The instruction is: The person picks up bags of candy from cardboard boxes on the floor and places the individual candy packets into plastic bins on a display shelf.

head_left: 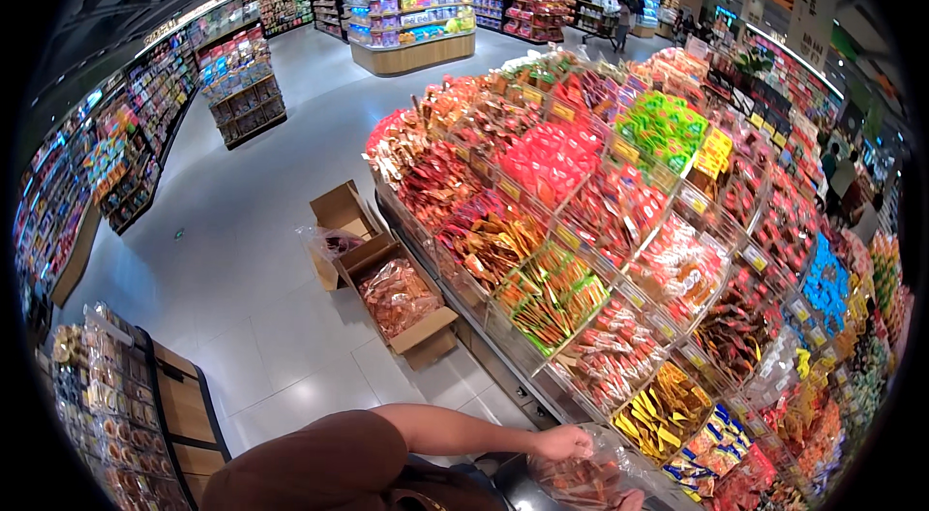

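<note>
My left hand reaches in from a brown sleeve, its fingers closed on the rim of a clear plastic bag. Reddish-brown wrapped snacks fill the bag, which sits low in front of me at the near edge of a bulk snack display. Of my right hand, only a small part shows beside the bag at the lower edge, and its grip is hidden. Nearest to the bag are a bin of red-and-white wrapped snacks and a bin of yellow packets.
Left of the display, an open cardboard box holding bagged reddish snacks stands on the floor, with another open box behind it. A hanging-goods rack is at lower left. People stand far back.
</note>
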Available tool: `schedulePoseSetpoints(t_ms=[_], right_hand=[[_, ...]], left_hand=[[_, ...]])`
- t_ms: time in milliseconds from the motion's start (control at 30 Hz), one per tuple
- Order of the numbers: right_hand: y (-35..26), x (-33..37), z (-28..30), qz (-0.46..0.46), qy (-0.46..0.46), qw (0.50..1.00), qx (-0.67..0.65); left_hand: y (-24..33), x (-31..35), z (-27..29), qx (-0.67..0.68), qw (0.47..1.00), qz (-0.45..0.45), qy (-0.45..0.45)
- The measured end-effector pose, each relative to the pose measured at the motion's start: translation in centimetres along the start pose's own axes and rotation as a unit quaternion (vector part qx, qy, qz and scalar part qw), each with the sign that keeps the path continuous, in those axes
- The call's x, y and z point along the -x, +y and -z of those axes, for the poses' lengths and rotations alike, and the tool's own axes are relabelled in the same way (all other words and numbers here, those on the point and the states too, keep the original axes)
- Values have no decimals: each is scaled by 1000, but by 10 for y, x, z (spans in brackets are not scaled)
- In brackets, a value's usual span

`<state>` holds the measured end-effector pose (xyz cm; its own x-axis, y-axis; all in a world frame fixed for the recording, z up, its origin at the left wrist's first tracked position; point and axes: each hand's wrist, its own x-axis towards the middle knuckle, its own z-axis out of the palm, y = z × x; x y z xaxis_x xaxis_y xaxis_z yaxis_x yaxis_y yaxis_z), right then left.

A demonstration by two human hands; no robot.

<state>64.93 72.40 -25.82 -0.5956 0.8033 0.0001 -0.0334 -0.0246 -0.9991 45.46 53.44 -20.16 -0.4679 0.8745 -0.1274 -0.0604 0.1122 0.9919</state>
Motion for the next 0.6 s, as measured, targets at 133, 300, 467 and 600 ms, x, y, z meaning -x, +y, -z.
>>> schedulePoseSetpoints(t_ms=[133,300,467,600], right_hand=[[-71,27,-32,9,-25,999,-29],[-122,86,-113,120,-50,991,12],[-116,167,-185,248,-130,950,140],[-112,239,-256,60,-224,972,-36]], left_hand=[[5,33,18,-5,999,-41,9],[54,133,87,-137,988,-70,13],[43,275,123,-22,994,-72,80],[-3,361,154,63,984,-77,150]])
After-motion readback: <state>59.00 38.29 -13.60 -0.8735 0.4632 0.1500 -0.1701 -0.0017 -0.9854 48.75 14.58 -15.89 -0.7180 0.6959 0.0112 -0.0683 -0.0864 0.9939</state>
